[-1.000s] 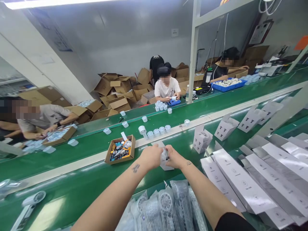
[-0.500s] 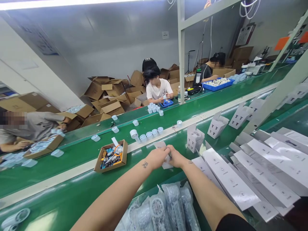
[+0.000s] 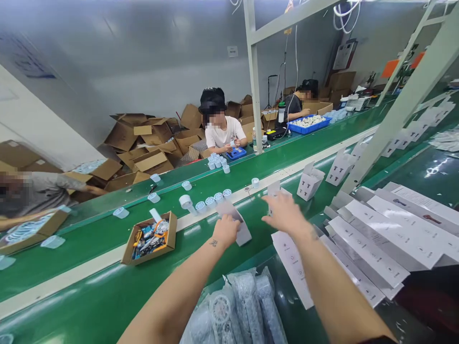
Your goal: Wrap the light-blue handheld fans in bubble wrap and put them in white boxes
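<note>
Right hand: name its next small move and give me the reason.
Probably, the right hand should nudge the white box just beyond it along the green belt, toward the boxes farther right: it is spread open at that box, holding nothing visible, while the left hand seems to grip another white box.

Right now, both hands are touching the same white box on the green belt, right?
Not quite: the head view shows only the left hand touching that white box on the green belt. The right hand is apart, open by another box.
</note>
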{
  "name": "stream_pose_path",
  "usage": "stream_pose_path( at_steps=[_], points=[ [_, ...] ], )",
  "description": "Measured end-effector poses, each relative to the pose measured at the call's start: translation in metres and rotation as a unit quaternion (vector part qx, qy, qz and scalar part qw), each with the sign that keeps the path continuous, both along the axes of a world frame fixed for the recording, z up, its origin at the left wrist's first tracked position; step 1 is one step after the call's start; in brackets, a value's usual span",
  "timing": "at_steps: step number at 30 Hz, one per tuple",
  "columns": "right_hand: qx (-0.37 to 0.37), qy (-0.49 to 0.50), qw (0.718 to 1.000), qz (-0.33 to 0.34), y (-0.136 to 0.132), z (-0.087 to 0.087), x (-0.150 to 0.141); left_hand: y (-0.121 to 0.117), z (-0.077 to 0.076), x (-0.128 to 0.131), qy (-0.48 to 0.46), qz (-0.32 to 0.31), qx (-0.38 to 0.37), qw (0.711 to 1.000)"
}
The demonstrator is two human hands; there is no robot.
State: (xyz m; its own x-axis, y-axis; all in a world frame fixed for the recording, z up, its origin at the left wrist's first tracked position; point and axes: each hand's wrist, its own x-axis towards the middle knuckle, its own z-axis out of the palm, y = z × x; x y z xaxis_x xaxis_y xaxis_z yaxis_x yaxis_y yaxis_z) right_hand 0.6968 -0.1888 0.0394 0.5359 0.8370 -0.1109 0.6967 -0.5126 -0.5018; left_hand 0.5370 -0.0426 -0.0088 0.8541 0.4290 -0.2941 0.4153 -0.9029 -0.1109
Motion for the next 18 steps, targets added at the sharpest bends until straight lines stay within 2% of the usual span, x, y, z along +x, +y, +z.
stream_pose_path(
  at_steps=[1, 4, 7, 9, 10, 11, 12, 13, 15, 17, 18],
  points=[
    [-0.078, -0.016, 0.996, -0.036, -0.012, 0.008, 0.011, 0.001, 0.000, 0.003, -0.005, 0.011, 0.000, 1.000],
    [-0.204, -0.021, 0.977, -0.064, -0.036, 0.016, 0.034, -0.001, 0.007, 0.016, -0.017, 0.005, -0.014, 1.000],
    [-0.225, -0.017, 0.973, -0.047, -0.047, 0.009, 0.037, -0.020, 0.018, 0.015, -0.039, -0.024, -0.028, 0.999],
    [-0.228, -0.019, 0.972, -0.046, -0.053, 0.010, 0.034, -0.049, 0.015, -0.002, -0.027, -0.087, -0.068, 0.994],
    [-0.229, -0.021, 0.972, -0.048, -0.057, 0.014, 0.031, -0.066, 0.007, -0.017, -0.011, -0.134, -0.098, 0.986],
    [-0.227, -0.026, 0.972, -0.055, -0.062, 0.020, 0.029, -0.085, -0.004, -0.034, 0.025, -0.221, -0.149, 0.963],
    [-0.217, -0.037, 0.973, -0.067, -0.069, 0.029, 0.025, -0.104, -0.019, -0.052, 0.057, -0.311, -0.187, 0.930],
    [-0.192, -0.054, 0.977, -0.078, -0.078, 0.041, 0.021, -0.122, -0.037, -0.068, 0.057, -0.363, -0.196, 0.909],
    [-0.084, -0.085, 0.989, -0.085, -0.101, 0.065, 0.008, -0.149, -0.079, -0.092, 0.046, -0.396, -0.193, 0.896],
    [0.080, -0.074, 0.993, -0.052, -0.127, 0.082, -0.009, -0.163, -0.118, -0.096, 0.052, -0.352, -0.167, 0.920],
    [0.151, -0.047, 0.987, -0.029, -0.141, 0.084, -0.018, -0.163, -0.131, -0.091, 0.052, -0.334, -0.162, 0.927]
  ],
)
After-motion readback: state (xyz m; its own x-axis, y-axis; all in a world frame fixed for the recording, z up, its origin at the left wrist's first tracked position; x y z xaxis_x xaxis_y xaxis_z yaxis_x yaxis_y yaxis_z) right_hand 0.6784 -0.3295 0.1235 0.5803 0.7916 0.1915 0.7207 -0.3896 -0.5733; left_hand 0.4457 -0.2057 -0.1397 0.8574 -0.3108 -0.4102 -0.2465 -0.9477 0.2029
